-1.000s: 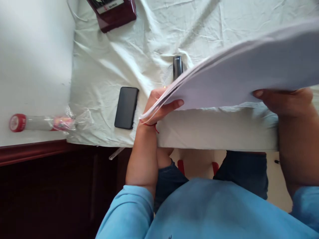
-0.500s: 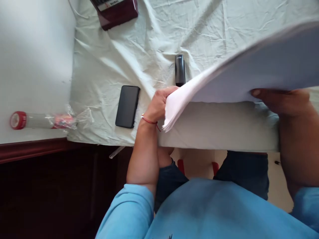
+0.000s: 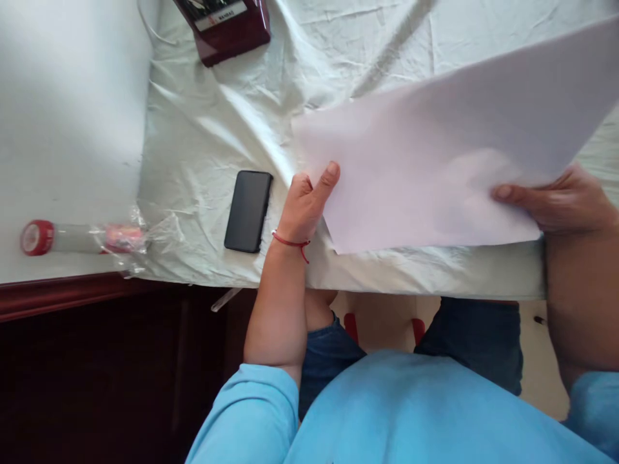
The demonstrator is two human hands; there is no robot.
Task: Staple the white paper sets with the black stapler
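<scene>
White paper sheets (image 3: 425, 154) spread between my two hands above the cloth-covered table. At their left edge my left hand (image 3: 309, 196) grips them, thumb on top and the other fingers out of sight beneath. My right hand (image 3: 570, 196) pinches the near right side, its thumb lying over the paper. The right part of the sheets rises toward the upper right, while the near edge hangs close to the table's front. How many sheets there are cannot be made out. A black phone (image 3: 248, 211) lies on the cloth left of my left hand.
A dark red, glossy object (image 3: 235, 35) stands at the back left. Beside the wall lies a clear tube with red ends (image 3: 72, 238), partly in plastic wrap. Wrinkled pale cloth (image 3: 193, 116) covers the table, whose front edge runs before my body.
The paper has turned from steeply tilted to nearly flat, its broad face now toward me. It now covers the black stapler-like object seen earlier. My left thumb has come into view on top.
</scene>
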